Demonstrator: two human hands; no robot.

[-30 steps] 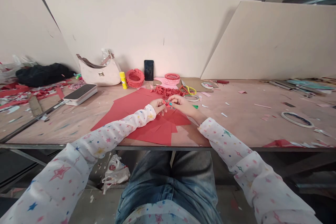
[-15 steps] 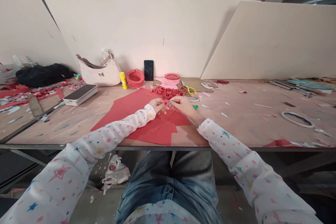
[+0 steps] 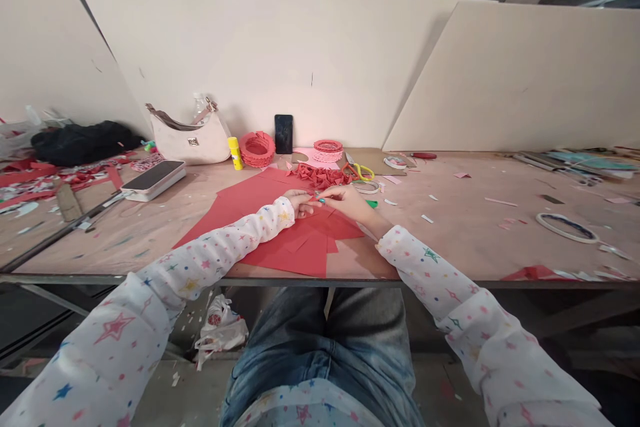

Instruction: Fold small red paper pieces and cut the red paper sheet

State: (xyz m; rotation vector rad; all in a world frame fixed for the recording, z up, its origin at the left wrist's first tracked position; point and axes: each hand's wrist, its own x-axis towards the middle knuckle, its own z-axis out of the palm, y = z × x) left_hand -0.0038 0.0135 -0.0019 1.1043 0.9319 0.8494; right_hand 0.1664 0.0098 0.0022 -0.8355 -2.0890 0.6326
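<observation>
My left hand (image 3: 300,203) and my right hand (image 3: 345,201) meet above the red paper sheets (image 3: 280,250), fingertips close together. Between them is a small red paper piece (image 3: 315,198), mostly covered by the fingers. Both hands are closed in a pinch on it. Just behind lies a heap of folded red paper pieces (image 3: 323,175). Farther back a stack of red and pink paper rings (image 3: 327,151) stands on pink paper, and a red paper coil (image 3: 257,149) sits to the left.
Yellow-handled scissors (image 3: 365,172) and a tape roll (image 3: 367,187) lie right of the heap. A glue stick (image 3: 235,153), a dark phone (image 3: 283,134) and a white handbag (image 3: 190,138) stand at the back. A white-cased device (image 3: 153,180) lies left; a white ring (image 3: 567,228) lies right.
The fingers of both hands have shifted slightly around the small red paper piece, and the left fingers have turned. Everything else on the table stays put.
</observation>
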